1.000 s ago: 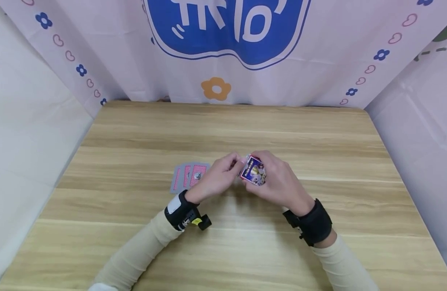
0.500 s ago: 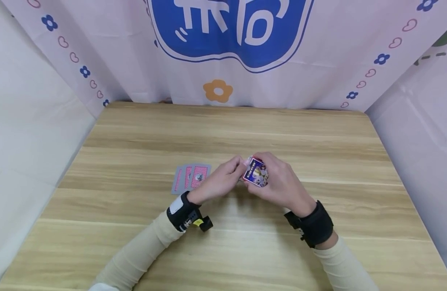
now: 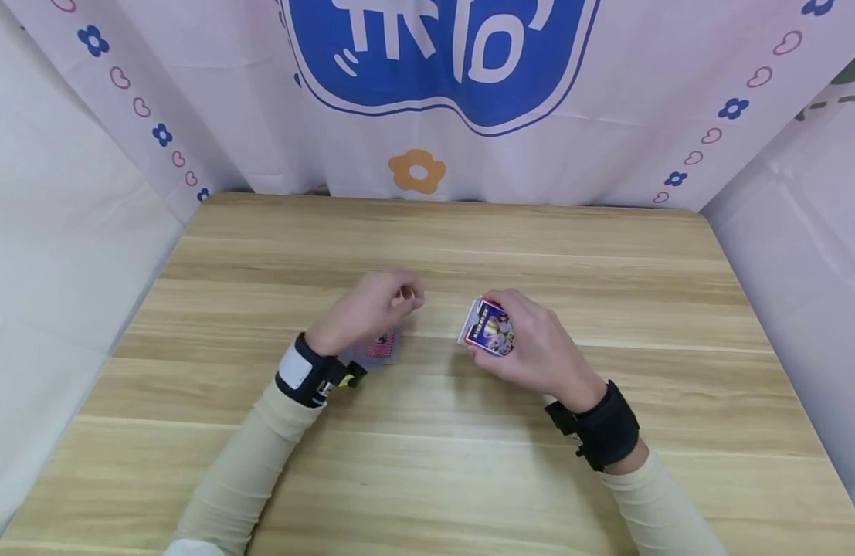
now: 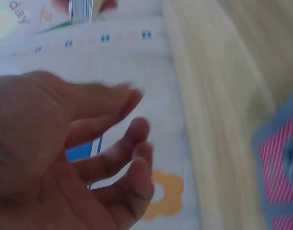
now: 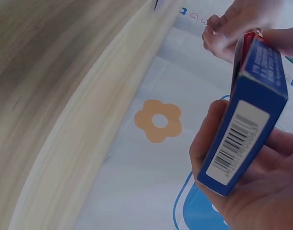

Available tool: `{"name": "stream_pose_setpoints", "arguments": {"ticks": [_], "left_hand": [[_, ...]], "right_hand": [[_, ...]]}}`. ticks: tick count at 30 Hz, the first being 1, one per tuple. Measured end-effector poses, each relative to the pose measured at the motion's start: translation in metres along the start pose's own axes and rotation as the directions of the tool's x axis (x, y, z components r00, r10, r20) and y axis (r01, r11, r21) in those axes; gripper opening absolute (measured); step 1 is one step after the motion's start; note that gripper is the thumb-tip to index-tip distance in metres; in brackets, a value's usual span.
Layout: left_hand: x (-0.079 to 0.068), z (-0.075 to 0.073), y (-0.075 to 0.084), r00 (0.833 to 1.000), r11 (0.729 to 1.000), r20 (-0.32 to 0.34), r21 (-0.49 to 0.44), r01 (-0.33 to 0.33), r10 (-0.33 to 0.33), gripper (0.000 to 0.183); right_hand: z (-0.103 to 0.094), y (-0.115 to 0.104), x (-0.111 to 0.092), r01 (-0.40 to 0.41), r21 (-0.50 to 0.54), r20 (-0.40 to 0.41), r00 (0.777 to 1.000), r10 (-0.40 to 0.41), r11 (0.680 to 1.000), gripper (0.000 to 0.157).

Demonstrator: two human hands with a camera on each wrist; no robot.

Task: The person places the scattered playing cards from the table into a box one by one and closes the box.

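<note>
My right hand (image 3: pixel 541 347) grips a small blue playing card box (image 3: pixel 492 330), thumb and fingers on opposite sides. In the right wrist view the box's barcode end (image 5: pixel 237 141) faces the camera. A white edge, either a flap or cards, shows at the box's left end. Left of the box, my left hand (image 3: pixel 371 305) is in the air, blurred, its fingers loosely curled. Nothing shows between those fingers in the left wrist view. Below it lie several playing cards (image 3: pixel 374 350), red patterned backs up, partly hidden by the hand and wrist strap.
A wooden table (image 3: pixel 427 455) carries the cards. At its far edge hangs a white cloth (image 3: pixel 295 154) with a blue emblem and an orange flower (image 3: pixel 416 171). White cloth also borders the left and right sides.
My left hand has come away from the box and moved left, over the cards. The right hand stays in place with the box, whose white end edge is now uncovered.
</note>
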State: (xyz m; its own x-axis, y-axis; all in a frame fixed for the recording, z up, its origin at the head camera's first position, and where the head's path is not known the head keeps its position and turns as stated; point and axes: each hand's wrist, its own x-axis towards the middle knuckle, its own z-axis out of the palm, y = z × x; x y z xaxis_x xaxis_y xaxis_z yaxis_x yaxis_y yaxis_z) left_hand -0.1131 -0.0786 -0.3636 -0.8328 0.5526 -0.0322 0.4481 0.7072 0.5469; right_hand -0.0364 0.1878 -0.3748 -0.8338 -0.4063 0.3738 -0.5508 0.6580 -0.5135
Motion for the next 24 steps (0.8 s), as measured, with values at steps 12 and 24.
{"name": "stream_pose_setpoints", "arguments": {"ticks": [12,24], "left_hand": [[-0.006,-0.003,-0.03,0.932,0.951,0.255,0.238,0.196,-0.256,0.069],[-0.004,0.004,-0.034,0.934,0.948,0.237,0.24,0.211,-0.268,0.068]], "right_hand": [[0.002,0.001,-0.001,-0.004,-0.011,0.027,1.0,0.005,1.0,0.067],[0.003,-0.001,0.0,0.008,-0.006,0.028,1.0,-0.008,1.0,0.064]]}}
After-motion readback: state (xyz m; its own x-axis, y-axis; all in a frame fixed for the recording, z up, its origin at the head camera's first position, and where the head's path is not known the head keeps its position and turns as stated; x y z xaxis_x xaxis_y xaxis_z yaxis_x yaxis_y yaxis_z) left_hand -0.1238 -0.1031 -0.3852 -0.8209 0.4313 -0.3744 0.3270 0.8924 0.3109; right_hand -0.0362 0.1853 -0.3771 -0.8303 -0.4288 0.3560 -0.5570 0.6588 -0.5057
